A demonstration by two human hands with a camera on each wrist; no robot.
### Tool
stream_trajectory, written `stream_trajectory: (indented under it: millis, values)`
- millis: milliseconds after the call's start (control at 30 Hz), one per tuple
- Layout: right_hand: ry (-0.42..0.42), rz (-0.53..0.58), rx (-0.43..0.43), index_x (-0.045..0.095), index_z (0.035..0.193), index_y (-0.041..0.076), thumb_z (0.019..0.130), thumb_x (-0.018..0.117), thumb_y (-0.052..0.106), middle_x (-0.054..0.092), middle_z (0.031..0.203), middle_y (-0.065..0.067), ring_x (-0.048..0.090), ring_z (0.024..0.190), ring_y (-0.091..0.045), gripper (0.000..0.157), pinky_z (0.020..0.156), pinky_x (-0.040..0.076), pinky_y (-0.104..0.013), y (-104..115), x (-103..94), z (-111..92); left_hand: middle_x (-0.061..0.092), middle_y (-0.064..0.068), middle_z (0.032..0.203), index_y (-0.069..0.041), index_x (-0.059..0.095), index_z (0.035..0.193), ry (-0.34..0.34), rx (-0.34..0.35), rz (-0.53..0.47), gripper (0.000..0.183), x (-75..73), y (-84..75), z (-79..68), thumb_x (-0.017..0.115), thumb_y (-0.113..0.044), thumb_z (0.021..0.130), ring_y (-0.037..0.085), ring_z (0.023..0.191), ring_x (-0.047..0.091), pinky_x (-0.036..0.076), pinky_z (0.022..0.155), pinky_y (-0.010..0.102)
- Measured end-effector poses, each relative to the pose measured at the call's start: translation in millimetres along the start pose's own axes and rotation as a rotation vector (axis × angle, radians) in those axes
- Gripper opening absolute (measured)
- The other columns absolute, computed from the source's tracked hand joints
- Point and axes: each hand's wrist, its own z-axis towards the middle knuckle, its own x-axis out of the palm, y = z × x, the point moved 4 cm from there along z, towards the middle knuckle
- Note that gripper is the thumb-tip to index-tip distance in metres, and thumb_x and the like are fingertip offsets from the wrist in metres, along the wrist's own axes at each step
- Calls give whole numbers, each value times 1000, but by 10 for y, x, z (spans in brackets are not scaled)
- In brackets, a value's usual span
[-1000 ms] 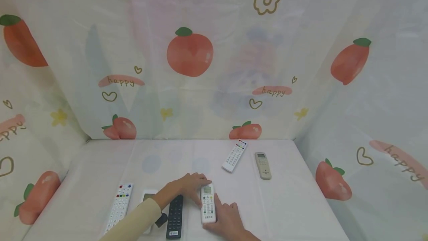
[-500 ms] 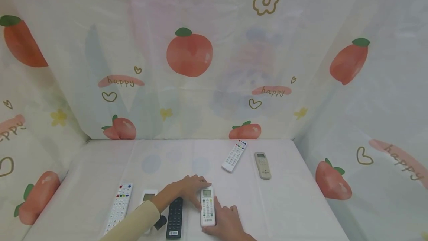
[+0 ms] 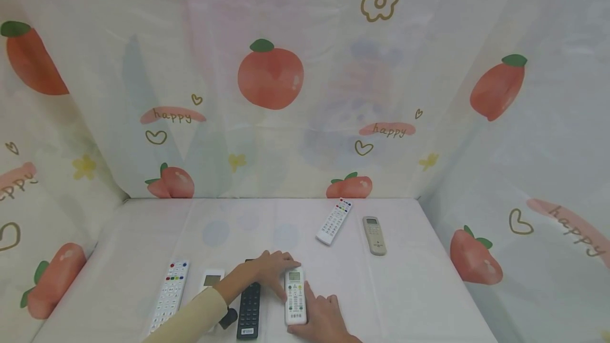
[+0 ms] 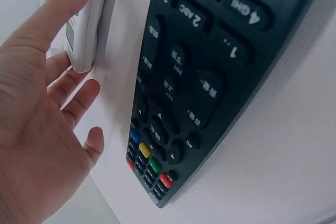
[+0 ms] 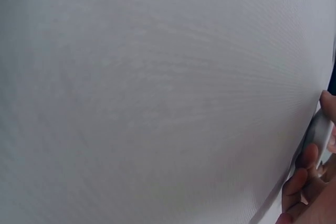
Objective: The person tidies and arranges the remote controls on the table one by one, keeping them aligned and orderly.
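A white air-conditioner remote [image 3: 296,298] with a small screen lies lengthwise on the table between my hands. My left hand [image 3: 269,270] reaches over a black remote [image 3: 249,311] and holds the white one, fingers at its far end and thumb along its left side. From the right, my right hand [image 3: 323,317] grips the same remote, thumb at the near end and index finger along the right edge. In the left wrist view, the thumb presses the casing while the other fingers curl beside its end. The right wrist view catches just part of the remote [image 5: 318,129] between fingers.
Left of the black remote, a white remote with a screen [image 3: 212,278] is partly covered by the left sleeve. A long white remote [image 3: 170,292] lies farther left. Another white remote [image 3: 334,222] and a beige remote [image 3: 374,235] lie toward the back. A printed curtain [image 3: 286,142] encloses the table.
The white air-conditioner remote has slid slightly toward me, with both hands shifting along with it. The other remotes keep their places.
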Motion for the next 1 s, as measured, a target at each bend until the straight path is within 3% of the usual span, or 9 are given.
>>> stream_trajectory:
  millis: [733,1000]
  values:
    - [37,17,3,34,140,2,60,69,68,54,75,10,40,62,-9,109,65,27,-34,19,7,-66,45,-14,129,-35,46,133,15,6,-27,88,58,-19,-21,74,-65,55,9,111,45,33,97,50]
    - [24,27,-35,29,142,2,60,66,72,48,69,14,39,60,-8,113,62,24,-32,-1,19,-76,47,-14,127,-33,47,132,6,-11,-23,88,6,-59,-76,76,-62,54,9,111,45,32,98,50]
